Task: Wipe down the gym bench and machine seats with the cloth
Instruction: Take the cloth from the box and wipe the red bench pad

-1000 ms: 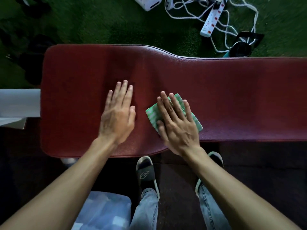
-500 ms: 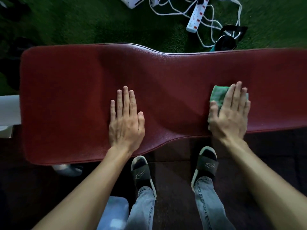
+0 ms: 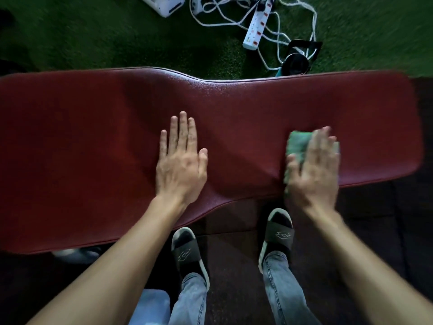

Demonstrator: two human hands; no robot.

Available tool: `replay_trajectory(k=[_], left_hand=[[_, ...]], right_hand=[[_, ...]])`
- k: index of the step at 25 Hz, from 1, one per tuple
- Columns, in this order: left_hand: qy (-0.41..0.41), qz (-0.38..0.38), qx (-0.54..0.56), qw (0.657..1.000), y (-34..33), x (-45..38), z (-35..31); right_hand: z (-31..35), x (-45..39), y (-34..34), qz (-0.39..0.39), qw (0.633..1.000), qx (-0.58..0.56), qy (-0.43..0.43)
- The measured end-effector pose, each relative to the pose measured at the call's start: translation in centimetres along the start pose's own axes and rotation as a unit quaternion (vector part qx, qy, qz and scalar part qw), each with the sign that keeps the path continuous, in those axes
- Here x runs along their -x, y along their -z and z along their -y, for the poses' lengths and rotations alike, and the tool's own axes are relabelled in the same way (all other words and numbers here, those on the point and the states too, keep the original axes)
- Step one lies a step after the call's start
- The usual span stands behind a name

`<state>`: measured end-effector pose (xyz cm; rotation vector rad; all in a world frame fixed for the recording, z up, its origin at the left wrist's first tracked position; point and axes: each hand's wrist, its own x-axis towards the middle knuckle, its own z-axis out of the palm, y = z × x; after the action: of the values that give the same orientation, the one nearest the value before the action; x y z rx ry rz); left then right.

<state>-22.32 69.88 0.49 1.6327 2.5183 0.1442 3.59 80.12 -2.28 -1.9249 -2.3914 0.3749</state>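
A long dark red padded gym bench runs across the view from left to right. My left hand lies flat on its middle, fingers spread, holding nothing. My right hand presses flat on a green cloth on the narrower right part of the bench, near its front edge. The hand and cloth are motion-blurred. Most of the cloth is hidden under the palm; only its far left corner shows.
Behind the bench lies green turf with a white power strip, tangled white cables, a white box and a black object. My feet in black slides stand on dark floor before the bench. The bench's right end is in view.
My right hand slid the cloth from the bench's middle out to the right. The view has shifted right, showing the bench's right end. My left hand stayed flat in place.
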Motion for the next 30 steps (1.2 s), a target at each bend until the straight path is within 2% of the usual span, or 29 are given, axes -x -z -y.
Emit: replay_trajectory(k=[2,3,4,6,8,9,11,13,15,17,19,20,24,28,30], left_hand=[[0.027,-0.005,-0.034,0.999,-0.7,-0.8,-1.4],[0.036,-0.006,-0.048,0.998,-0.9,-0.8,-1.6],[0.039,-0.007,-0.055,0.998,-1.1,-0.7,-1.6],[0.035,-0.015,-0.057,0.998,-1.2,-0.6,-1.5],[0.033,-0.022,-0.051,0.998,-1.0,-0.6,-1.5],[0.031,-0.020,-0.047,0.998,-1.0,-0.7,-1.4],[0.030,-0.014,-0.044,0.998,-0.9,-0.6,-1.4],[0.031,-0.014,-0.055,0.998,-1.0,-0.6,-1.3],[0.032,-0.023,-0.064,0.997,-1.1,-0.7,-1.5],[0.033,-0.027,-0.075,0.996,-1.2,-0.7,-1.7],[0.034,-0.021,-0.086,0.995,-1.2,-0.5,-1.4],[0.034,-0.019,-0.091,0.995,-1.3,-0.4,-1.3],[0.034,-0.027,-0.061,0.997,-1.1,-0.7,-1.5],[0.003,-0.012,-0.014,1.000,-0.2,1.1,1.5],[0.019,-0.018,-0.005,1.000,0.4,2.6,3.7]], right_hand=[[-1.1,-4.5,0.8,-0.019,0.991,-0.039,-0.126],[0.1,-6.0,1.0,-0.027,0.987,-0.045,-0.150],[1.9,-6.7,0.9,-0.033,0.989,-0.043,-0.134],[6.4,-5.5,0.2,-0.023,0.999,-0.047,-0.006],[9.4,-1.2,-0.5,0.022,0.989,-0.038,0.139],[9.2,1.0,-0.4,0.045,0.981,-0.032,0.189],[5.2,2.7,-0.3,0.041,0.970,-0.006,0.239],[-0.8,1.8,-0.1,0.016,0.982,0.016,0.188],[-5.2,-0.4,0.5,-0.001,0.999,-0.009,0.048],[-5.8,-2.7,0.9,-0.019,0.994,-0.046,-0.099],[-3.1,-4.0,1.2,-0.036,0.985,-0.053,-0.158],[-1.2,-4.3,1.1,-0.033,0.989,-0.051,-0.137],[9.0,-1.6,-0.8,-0.003,0.997,-0.035,0.067],[14.3,-0.5,-1.9,0.009,0.995,-0.054,0.078],[16.1,-0.9,-2.0,0.005,0.994,-0.051,0.098]])
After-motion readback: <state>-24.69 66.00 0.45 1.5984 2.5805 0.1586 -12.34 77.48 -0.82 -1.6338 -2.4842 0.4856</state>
